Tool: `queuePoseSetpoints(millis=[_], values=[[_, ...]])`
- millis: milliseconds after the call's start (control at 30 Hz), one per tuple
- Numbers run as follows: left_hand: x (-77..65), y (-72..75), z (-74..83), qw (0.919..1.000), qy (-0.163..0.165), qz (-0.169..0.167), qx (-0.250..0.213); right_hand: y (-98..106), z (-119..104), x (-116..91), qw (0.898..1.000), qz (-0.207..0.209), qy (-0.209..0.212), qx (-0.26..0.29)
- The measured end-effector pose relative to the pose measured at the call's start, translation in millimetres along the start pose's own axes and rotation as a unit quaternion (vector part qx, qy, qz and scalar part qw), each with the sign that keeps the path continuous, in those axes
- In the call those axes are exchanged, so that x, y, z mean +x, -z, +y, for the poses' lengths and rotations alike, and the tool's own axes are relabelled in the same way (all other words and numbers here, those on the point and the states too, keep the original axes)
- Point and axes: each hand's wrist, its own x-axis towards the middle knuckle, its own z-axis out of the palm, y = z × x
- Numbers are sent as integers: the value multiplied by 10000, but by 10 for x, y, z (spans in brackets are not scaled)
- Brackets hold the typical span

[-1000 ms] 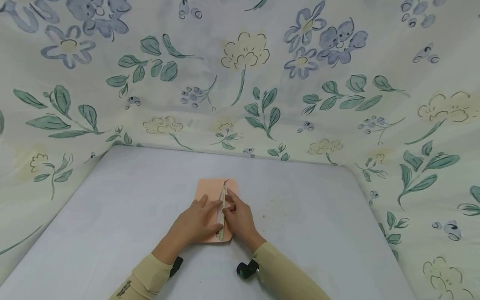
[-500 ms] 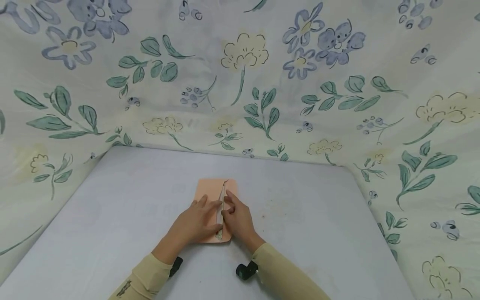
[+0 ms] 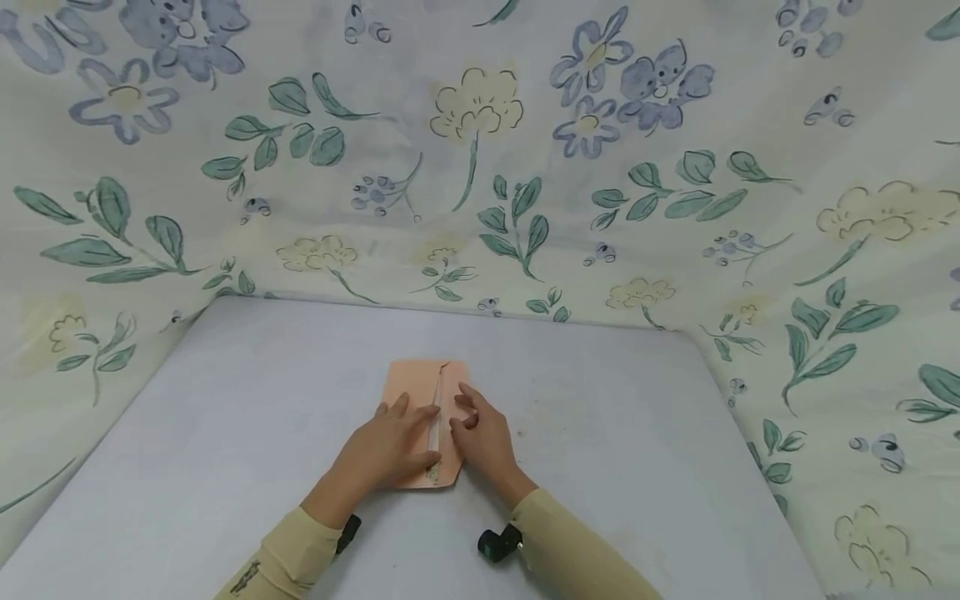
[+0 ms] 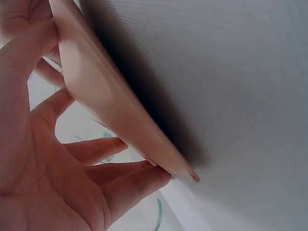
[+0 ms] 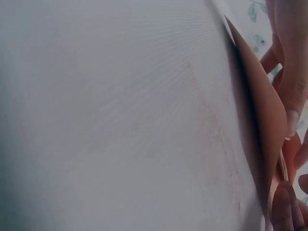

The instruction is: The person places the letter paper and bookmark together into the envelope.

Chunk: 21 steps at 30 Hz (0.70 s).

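Note:
A peach paper piece with two side flaps (image 3: 411,379) lies on the white table, a narrow lengthwise gap between the flaps. Pale paper and a small patterned patch show in the gap. My left hand (image 3: 382,442) rests spread on the left flap, thumb and fingertips at the gap. Its fingers touch the bulging peach paper (image 4: 101,96) in the left wrist view. My right hand (image 3: 483,433) touches the right flap with bent fingers. In the right wrist view, the right thumb (image 5: 293,96) lies against the raised peach flap (image 5: 262,101); what its other fingertips do is partly hidden.
The white tabletop (image 3: 615,433) spreads around the paper, with small specks to its right. Floral cloth (image 3: 420,167) hangs behind the table and along its sides. A black wrist device (image 3: 498,543) sits by the right sleeve.
The right hand's fingertips have shifted slightly right from the flap's inner edge, and that flap lies flatter. The left hand stays on the left flap. The head view has shifted slightly.

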Motion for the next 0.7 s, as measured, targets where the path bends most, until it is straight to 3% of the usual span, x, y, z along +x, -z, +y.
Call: queuePoseSetpoints(millis=[333, 567, 700], values=[[16, -45, -62, 9981, 13, -156, 604, 9, 86, -9, 9997, 195, -153, -7], [-65, -76, -77, 9990, 233, -217, 305, 78, 175, -33, 9987, 279, -434, 39], [-109, -100, -119, 9994, 249, -213, 127, 124, 237, -61, 9984, 318, -389, 253]])
